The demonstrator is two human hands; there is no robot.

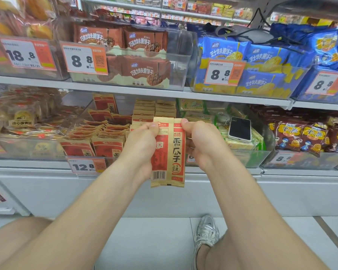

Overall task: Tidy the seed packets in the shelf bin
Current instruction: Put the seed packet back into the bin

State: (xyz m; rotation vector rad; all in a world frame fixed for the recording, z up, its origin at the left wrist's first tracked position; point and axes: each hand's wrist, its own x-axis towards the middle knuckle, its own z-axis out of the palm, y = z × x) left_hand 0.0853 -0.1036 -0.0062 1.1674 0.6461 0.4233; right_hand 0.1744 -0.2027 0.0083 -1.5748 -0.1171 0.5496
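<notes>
Kraft-paper and red, the held seed packets hang upright between both hands, just in front of the lower shelf. The left hand pinches the top left corner, thumb on the near face and fingers curled behind. The right hand pinches the top right corner in the same way. They look like two packets overlapped, one showing its barcode and one its printed front, though it could be a single one; I cannot tell.

At 12 o'clock from the grip, touching or nearly so, a neat upright row of packets stands at the right of the clear shelf bin. At 9 to 10 o'clock, a slumped pile lies tipped over in the bin's middle, with more packets standing against its front wall. A price tag is clipped at 8 o'clock. At 2 o'clock, a phone rests on green packs in the neighbouring bin.

The step in hand seems to be squaring up a picked pair before filing it. The next move likely calls for lifting it over the front wall and setting it upright against the neat row, faces aligned. Most of the tidying looks undone.
</notes>
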